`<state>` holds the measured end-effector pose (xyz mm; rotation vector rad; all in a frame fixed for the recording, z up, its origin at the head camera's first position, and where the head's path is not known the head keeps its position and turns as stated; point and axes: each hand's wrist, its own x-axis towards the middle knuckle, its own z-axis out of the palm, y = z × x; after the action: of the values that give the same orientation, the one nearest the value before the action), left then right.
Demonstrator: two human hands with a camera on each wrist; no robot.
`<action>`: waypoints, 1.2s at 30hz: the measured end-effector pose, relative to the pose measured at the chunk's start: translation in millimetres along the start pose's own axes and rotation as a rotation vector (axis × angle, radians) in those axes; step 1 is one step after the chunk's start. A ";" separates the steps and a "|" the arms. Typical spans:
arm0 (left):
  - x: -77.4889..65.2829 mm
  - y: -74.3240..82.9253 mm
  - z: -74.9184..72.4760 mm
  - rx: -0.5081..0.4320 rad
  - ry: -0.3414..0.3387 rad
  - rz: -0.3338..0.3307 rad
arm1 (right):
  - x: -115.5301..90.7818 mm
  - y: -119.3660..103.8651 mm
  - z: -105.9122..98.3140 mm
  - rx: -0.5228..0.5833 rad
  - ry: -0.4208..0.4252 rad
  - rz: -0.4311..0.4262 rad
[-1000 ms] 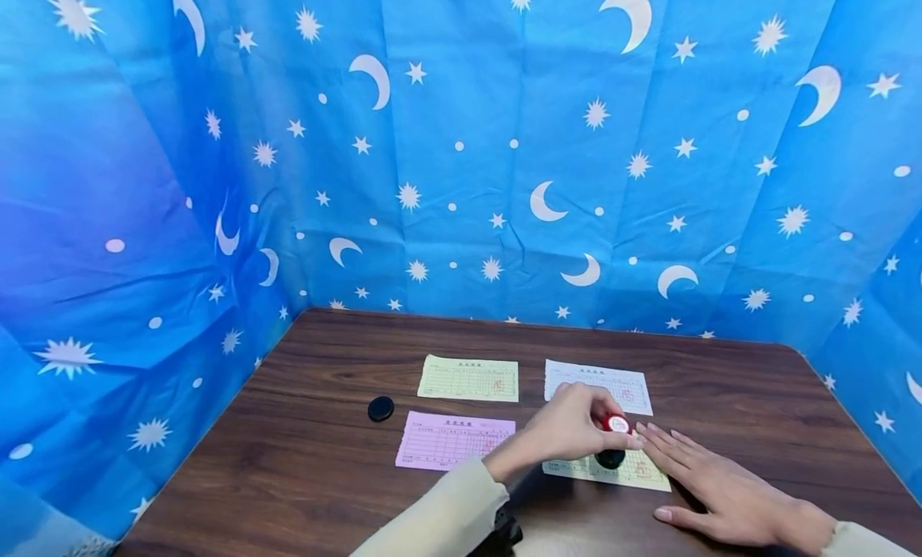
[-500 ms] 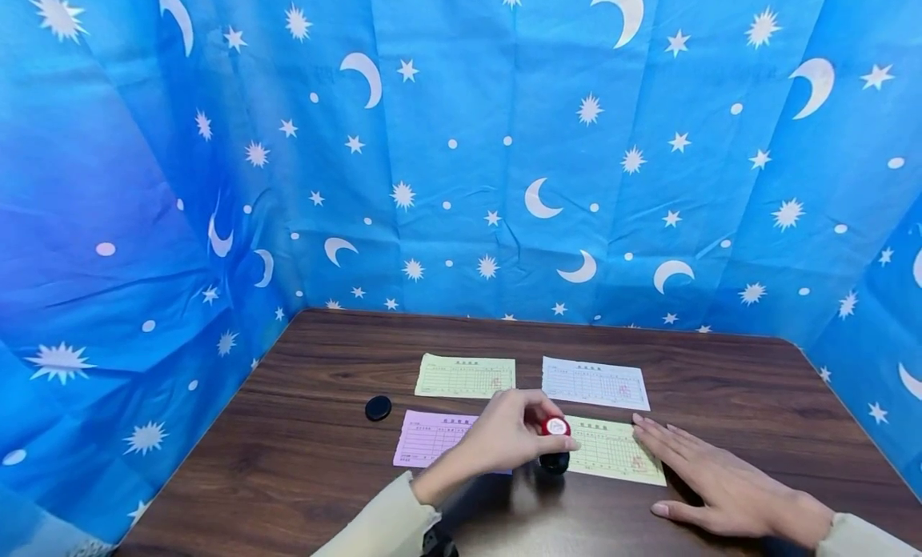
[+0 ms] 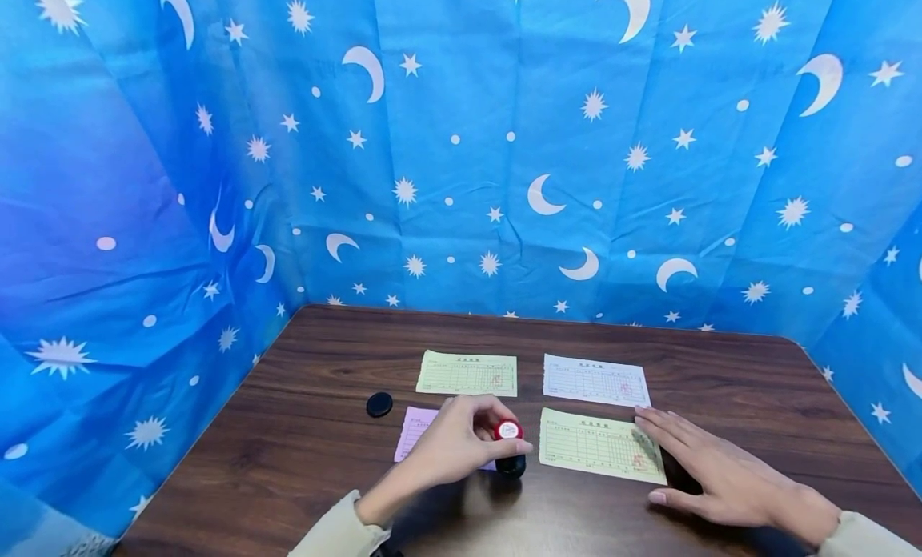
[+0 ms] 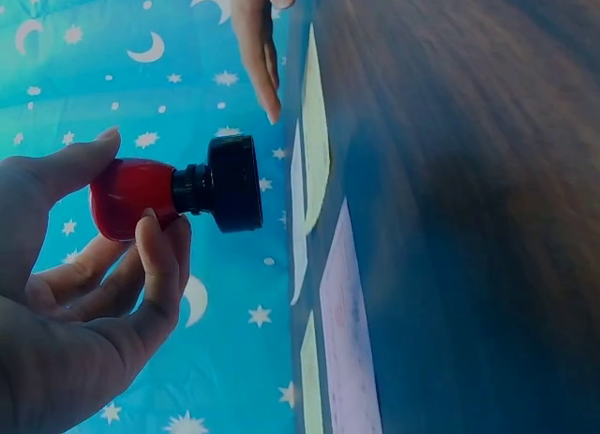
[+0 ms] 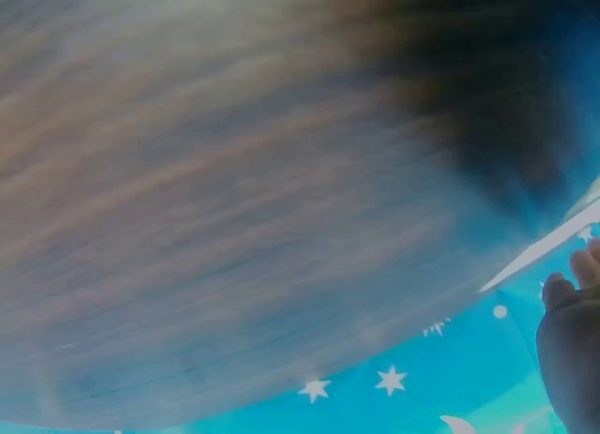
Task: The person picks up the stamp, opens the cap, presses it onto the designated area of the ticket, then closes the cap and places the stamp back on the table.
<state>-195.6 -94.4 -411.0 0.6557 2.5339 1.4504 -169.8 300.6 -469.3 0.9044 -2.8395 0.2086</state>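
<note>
My left hand (image 3: 450,445) holds a stamp (image 4: 141,198) by its rounded red handle, with thumb and fingers around it. In the left wrist view the stamp's black base points at the table and a gap shows between them. Below the hand lies a pink slip (image 3: 410,434), largely covered by it in the head view. My right hand (image 3: 731,473) lies with straight fingers at the right edge of the near yellow-green slip (image 3: 583,446), which carries a red mark at its lower right. In the right wrist view only part of this hand (image 5: 574,350) appears.
Farther back on the brown wooden table (image 3: 324,365) lie another yellow-green slip (image 3: 461,375) and a white slip (image 3: 587,381), each with a red mark. A round black cap (image 3: 378,404) sits left of the slips. Blue star-and-moon cloth (image 3: 461,141) hangs behind.
My left hand has moved left with the stamp, from over the near yellow-green slip to the pink slip's right part. The right hand has stayed at the slip's edge.
</note>
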 end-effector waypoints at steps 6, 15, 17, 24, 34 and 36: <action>-12.3 -9.3 -7.1 0.021 0.014 0.001 | 8.8 -6.6 -6.6 0.021 -0.011 0.015; -26.9 -16.5 -22.0 0.036 0.012 -0.027 | 28.4 -19.7 -15.5 0.029 0.131 -0.013; -28.8 -17.3 -27.4 0.033 0.022 -0.039 | 33.2 -22.6 -17.5 0.031 0.154 -0.013; -33.3 -19.6 -46.9 0.002 0.055 -0.081 | 50.0 -35.4 -28.3 0.184 0.160 -0.001; -42.6 -27.0 -66.0 -0.011 0.123 -0.110 | 93.2 -70.2 -45.2 0.482 0.094 -0.086; -44.7 -29.7 -69.0 -0.017 0.125 -0.107 | 106.7 -77.1 -47.8 0.524 0.094 -0.109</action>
<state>-187.7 -181.2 -404.1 0.4319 2.6014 1.5188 -205.9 186.9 -395.9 1.0964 -2.6753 0.9840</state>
